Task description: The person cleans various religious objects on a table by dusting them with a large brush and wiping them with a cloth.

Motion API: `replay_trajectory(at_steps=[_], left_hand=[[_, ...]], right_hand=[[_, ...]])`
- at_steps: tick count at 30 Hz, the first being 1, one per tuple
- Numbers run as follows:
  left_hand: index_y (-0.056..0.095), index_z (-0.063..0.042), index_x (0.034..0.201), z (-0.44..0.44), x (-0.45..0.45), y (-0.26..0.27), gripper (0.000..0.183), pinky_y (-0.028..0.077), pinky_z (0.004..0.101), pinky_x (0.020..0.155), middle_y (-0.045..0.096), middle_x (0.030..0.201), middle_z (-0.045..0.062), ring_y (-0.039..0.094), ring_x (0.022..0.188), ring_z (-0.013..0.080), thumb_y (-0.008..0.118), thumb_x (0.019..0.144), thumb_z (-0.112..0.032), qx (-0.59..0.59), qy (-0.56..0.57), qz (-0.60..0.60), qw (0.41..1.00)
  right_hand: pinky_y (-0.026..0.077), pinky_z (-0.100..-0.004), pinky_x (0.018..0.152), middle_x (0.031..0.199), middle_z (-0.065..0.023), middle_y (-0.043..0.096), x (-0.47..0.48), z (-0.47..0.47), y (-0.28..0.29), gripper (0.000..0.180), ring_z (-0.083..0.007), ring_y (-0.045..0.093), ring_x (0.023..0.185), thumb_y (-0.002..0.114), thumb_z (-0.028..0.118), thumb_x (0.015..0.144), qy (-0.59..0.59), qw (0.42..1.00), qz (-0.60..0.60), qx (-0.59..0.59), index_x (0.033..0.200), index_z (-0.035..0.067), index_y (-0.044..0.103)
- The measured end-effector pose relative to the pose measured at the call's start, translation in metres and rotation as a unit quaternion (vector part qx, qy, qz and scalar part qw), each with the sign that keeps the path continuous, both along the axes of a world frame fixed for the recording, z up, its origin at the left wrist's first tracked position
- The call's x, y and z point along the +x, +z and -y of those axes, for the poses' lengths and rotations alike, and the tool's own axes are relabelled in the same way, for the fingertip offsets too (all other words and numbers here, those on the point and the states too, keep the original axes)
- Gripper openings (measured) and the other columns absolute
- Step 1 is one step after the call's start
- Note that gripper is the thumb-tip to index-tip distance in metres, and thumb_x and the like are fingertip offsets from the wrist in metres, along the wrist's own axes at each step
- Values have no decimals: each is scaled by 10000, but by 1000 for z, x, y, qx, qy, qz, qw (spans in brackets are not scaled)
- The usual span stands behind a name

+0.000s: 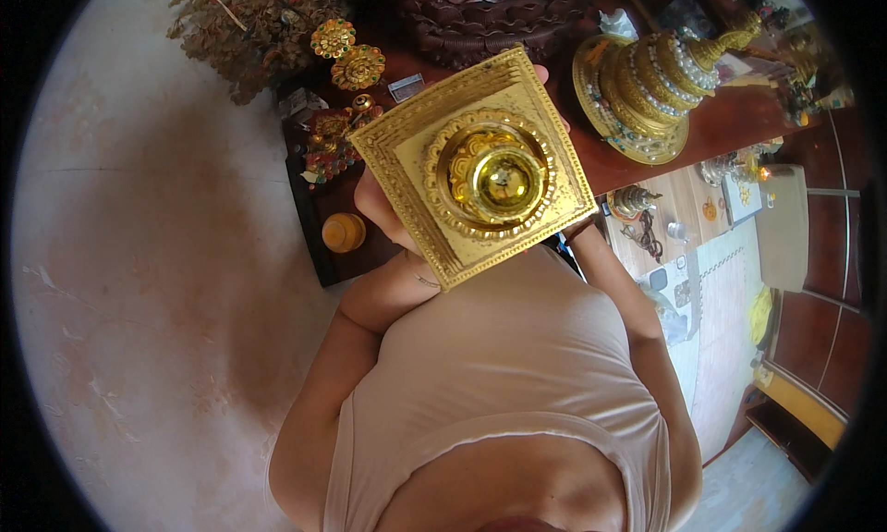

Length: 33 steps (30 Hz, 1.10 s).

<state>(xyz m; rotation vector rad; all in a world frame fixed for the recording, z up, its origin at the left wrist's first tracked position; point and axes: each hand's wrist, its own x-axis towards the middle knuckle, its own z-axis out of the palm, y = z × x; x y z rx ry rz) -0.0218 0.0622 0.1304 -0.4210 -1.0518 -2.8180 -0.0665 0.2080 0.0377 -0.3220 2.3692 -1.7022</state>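
Observation:
A gold ornament with a square stepped base (554, 209) and a round, petal-edged centre is held up close to the camera. A shiny yellow, rounded top (509, 182) in its middle faces me. My left hand (381, 209) grips the base at its left side, most of its fingers hidden behind the piece. On the far right side, the fingertips of my right hand (542, 76) show past the edge; the rest of that hand is hidden beneath the base.
Beyond the ornament is a dark red wooden table (734, 126) with a tiered gold mandala set (644, 92) strung with beads. An orange jar (344, 232), jewelled gold ornaments (357, 67) and a dried plant (256, 33) are at the left. A carved dark base (485, 26) stands behind.

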Motion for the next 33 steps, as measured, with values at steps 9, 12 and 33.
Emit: replay_trajectory(at_steps=[9, 12, 33], left_hand=[[326, -8, 1331, -7, 2, 29, 740, 451, 335, 801, 488, 1051, 82, 542, 893, 200, 644, 778, -382, -48, -31, -24, 998], [324, -6, 1332, -8, -1, 24, 764, 456, 336, 808, 488, 1056, 85, 540, 903, 201, 664, 761, -383, -11, -42, -55, 998], [375, -58, 1293, -25, -3, 16, 821, 492, 483, 752, 503, 1161, 199, 531, 992, 317, 265, 785, -693, 137, -27, 185, 973]], right_hand=[[460, -278, 626, 753, -79, 626, -1, -1, -5, 191, -141, 591, 654, 648, 75, 750, 4, 999, -31, 10, 939, 44, 645], [457, -271, 628, 749, -71, 625, -1, 0, -3, 162, -118, 579, 655, 646, 99, 770, 6, 999, -33, -9, 920, 40, 643], [491, -319, 744, 919, -165, 614, -21, -31, 213, 335, -214, 601, 819, 581, 232, 844, -16, 891, -345, -295, 1027, -48, 553]])
